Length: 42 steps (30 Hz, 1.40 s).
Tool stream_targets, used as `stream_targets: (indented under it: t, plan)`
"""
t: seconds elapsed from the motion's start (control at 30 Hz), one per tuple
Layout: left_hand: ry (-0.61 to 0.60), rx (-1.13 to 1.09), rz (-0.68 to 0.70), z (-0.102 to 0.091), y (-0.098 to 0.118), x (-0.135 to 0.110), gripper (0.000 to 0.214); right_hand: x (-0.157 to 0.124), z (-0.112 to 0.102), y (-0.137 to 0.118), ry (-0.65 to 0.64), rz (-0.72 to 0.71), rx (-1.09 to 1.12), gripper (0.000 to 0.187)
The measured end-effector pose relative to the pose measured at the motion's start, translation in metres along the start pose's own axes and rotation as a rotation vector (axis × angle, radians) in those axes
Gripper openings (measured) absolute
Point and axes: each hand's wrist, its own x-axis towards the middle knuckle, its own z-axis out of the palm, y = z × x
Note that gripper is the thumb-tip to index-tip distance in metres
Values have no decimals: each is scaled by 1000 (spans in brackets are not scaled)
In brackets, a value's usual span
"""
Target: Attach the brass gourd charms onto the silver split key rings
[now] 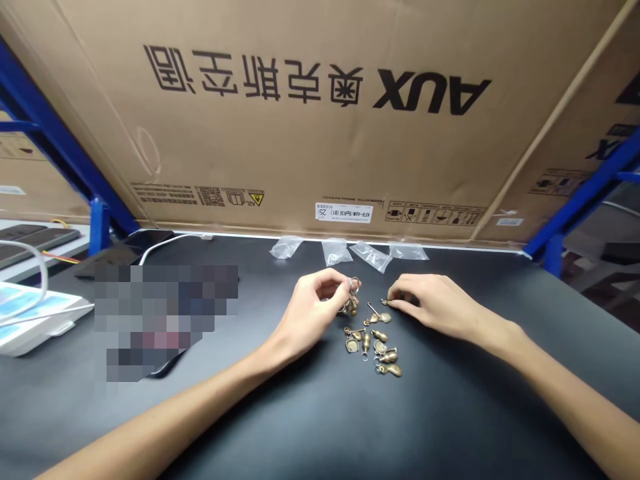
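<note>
Fig.: Bare forearms (150, 420) enter from lower edge. L hand (313, 303), fingers curled, pinches brass charm on split ring (353, 288). R hand (433, 303), part-closed, grips small brass piece (385, 302) betw. fingertips (395, 297). Loose brass charms (380, 350) lie just below hands on black tabletop (465, 413). Beyond: 4 clear poly bags (350, 250), contents indiscernible, near AUX carton (320, 113).

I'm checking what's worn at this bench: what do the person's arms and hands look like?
The left hand and the right hand are bare and slim-fingered, with no gloves, and no ring, watch or bracelet shows. The left forearm and the right forearm are bare too, with no sleeve in view.
</note>
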Motion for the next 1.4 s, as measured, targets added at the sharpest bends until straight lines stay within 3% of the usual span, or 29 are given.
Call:
stream_targets:
  t: [0.33, 0.5, 0.63, 0.73, 0.87, 0.97, 1.07, 1.2, 1.27, 1.4]
  plan:
    - [-2, 22, 22, 1, -2, -1, 31, 1, 13, -10, 54, -20, -118, 21]
    - [2, 140, 115, 2, 1, -3, 24, 3, 5, -24, 241, 115, 284, 19]
    - [-12, 317, 272, 6, 5, -7, 13, 3, 0, -42, 255, 172, 575, 22]
    - [-32, 409, 393, 8, 4, -9, 9, 2, 2, -52, 247, 171, 656, 20]
    - [-65, 461, 438, 9, 1, -10, 9, -1, 4, -59, 244, 138, 642, 15]
    - [-49, 463, 428, 9, 2, -11, 8, -3, 6, -60, 299, 39, 504, 13]
    - [-2, 418, 362, 10, 5, -13, 8, -5, 9, -59, 404, -147, 282, 14]
    - [8, 191, 207, 12, 8, -13, 15, -5, 10, -57, 387, -301, 128, 20]
    - [-1, 85, 146, 10, 8, -11, 22, -4, 8, -54, 389, -272, 140, 19]
    - [52, -31, 60, 4, 8, -4, 30, -2, -1, -39, 357, -28, 128, 16]
